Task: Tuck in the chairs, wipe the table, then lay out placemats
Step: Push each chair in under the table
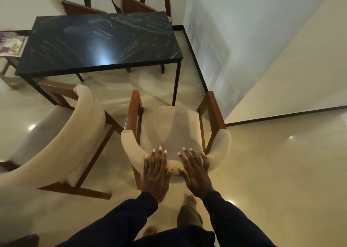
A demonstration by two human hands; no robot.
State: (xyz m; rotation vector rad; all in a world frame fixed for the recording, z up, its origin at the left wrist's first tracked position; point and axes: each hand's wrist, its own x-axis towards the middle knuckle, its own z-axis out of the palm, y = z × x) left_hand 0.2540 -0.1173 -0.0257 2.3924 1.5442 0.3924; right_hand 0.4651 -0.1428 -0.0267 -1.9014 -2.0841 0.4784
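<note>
Nearest the camera, two dark sleeves [116,226] reach forward, with bare feet [190,201] on the pale tiled floor [281,171] beneath them. The left hand [155,173] and the right hand [196,173] lie flat, palms down, on the curved cream backrest of a chair [169,130]. On both hands the fingers are straight and slightly spread, not curled around anything; the thumbs point toward each other across a small gap of cushion.

Just past the fingertips is this chair's grey seat, flanked by brown wooden arms. The chair faces the table and stands clear of it, with open floor between its front and the table's edge.

To the left of the left fingers stands a second chair [56,134], turned at an angle, its front corner close to the table leg.

Beyond the fingertips is the black table [101,42], its glossy top streaked with pale smears. At its left end lies some printed paper [11,44] on a separate surface. Farthest off, two more chairs [112,1] sit against the table's far side, by the white wall [244,31].
</note>
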